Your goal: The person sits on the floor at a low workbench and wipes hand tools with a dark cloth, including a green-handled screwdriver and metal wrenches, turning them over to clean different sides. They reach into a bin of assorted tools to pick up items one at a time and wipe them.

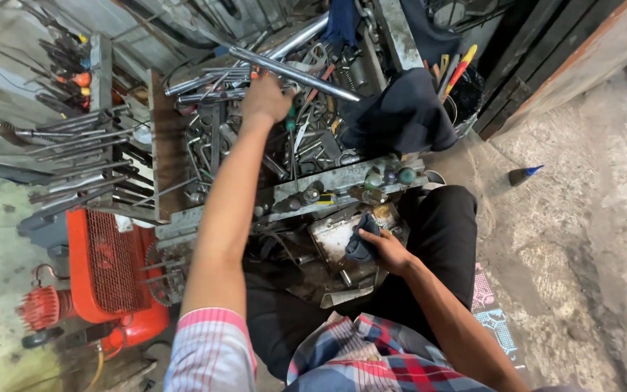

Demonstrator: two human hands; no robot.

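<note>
My left hand [266, 98] reaches far forward into a metal tray [342, 178] heaped with wrenches and sockets. Its fingers close around a green-handled tool [291, 120], just below a long steel pipe [292, 72] lying across the pile. My right hand [388, 250] sits low over my lap, gripping a dark blue rag [361, 243] pressed against a greasy metal engine part [335, 236] between my knees. I wear black trousers and a plaid shirt.
A rack of screwdrivers and long tools [81, 156] stands at the left. An orange air compressor [110, 276] sits below it. A dark cloth [400, 112] drapes over the tray's right side. A small blue-tipped bottle [522, 174] lies on the concrete floor at the right.
</note>
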